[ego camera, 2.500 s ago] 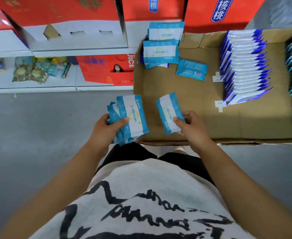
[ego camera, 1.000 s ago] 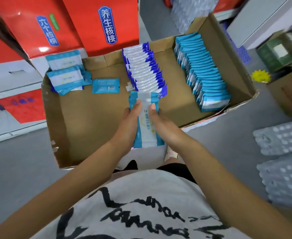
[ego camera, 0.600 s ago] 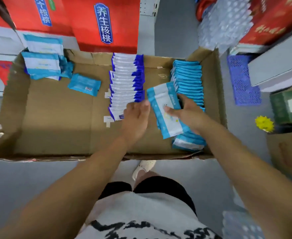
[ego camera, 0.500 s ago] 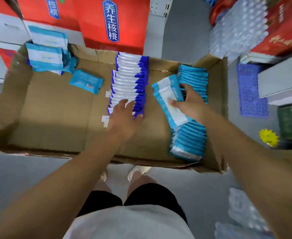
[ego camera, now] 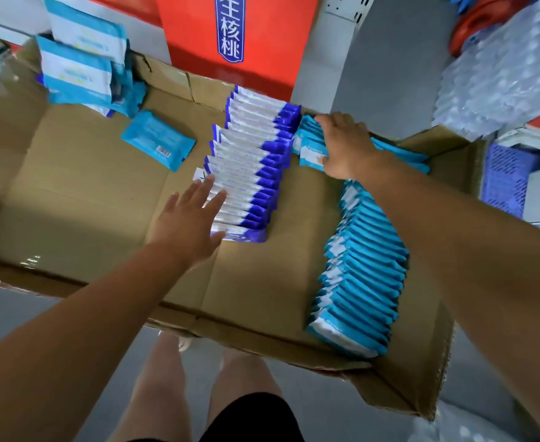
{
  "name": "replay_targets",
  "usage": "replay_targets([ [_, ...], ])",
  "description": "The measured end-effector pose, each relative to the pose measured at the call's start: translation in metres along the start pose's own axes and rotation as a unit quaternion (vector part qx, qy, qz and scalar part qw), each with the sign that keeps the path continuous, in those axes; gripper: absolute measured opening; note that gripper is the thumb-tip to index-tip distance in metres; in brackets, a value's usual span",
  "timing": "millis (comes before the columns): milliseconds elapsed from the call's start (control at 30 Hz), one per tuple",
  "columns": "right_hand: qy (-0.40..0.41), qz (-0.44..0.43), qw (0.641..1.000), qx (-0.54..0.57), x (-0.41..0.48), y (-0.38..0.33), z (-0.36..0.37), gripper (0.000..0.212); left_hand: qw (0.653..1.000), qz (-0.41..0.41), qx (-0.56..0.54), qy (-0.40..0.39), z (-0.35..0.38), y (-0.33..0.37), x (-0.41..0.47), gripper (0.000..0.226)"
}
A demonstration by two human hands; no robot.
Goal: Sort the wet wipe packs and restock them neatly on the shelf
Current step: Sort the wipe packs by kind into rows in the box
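The box (ego camera: 71,218) has its left wall blurred and cut off by the frame edge, and the print on the packs is too small to read. In its far-left corner a loose pile (ego camera: 77,74) of pale-blue packs leans with faces toward the camera. Just right of it one teal pack (ego camera: 158,140) lies flat, barcode up, its long axis slanting across the box. The left hand (ego camera: 192,218) reaches in palm down, fingers straight and spread, grasping nothing. Its tips are at the left edge of the white-and-blue row (ego camera: 252,161), but contact cannot be told. That row stands on edge mid-box, running near to far. The right hand (ego camera: 345,145), at the box's far wall, curls fingers and thumb round a clutch (ego camera: 308,151) of teal packs, hiding most of them. Its forearm covers part of the teal row (ego camera: 361,275) along the box's right wall.
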State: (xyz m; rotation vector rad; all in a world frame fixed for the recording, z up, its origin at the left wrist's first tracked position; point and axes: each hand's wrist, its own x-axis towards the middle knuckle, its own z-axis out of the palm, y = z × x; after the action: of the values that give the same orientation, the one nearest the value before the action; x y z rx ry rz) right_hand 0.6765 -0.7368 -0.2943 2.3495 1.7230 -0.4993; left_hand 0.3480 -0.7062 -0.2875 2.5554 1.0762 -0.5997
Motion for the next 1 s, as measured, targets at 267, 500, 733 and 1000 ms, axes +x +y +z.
replay_targets([
  [267,0.054,0.014,0.998,0.001,-0.030,-0.015,0.005,0.109,0.990,-0.003,-0.133,0.048,-0.016,-0.006,-0.009,0.058],
  [500,0.073,-0.057,0.986,0.141,-0.074,-0.107,-0.015,0.055,0.970,-0.071,-0.181,0.146,-0.050,-0.071,-0.032,0.049],
  [733,0.062,-0.086,0.960,0.257,-0.055,-0.247,-0.031,0.043,0.926,-0.192,-0.285,0.157,-0.071,-0.188,-0.058,0.049],
  [1000,0.067,-0.001,0.973,0.219,0.060,-0.372,-0.057,0.070,0.968,-0.193,-0.158,0.028,-0.082,-0.338,-0.034,0.057],
])
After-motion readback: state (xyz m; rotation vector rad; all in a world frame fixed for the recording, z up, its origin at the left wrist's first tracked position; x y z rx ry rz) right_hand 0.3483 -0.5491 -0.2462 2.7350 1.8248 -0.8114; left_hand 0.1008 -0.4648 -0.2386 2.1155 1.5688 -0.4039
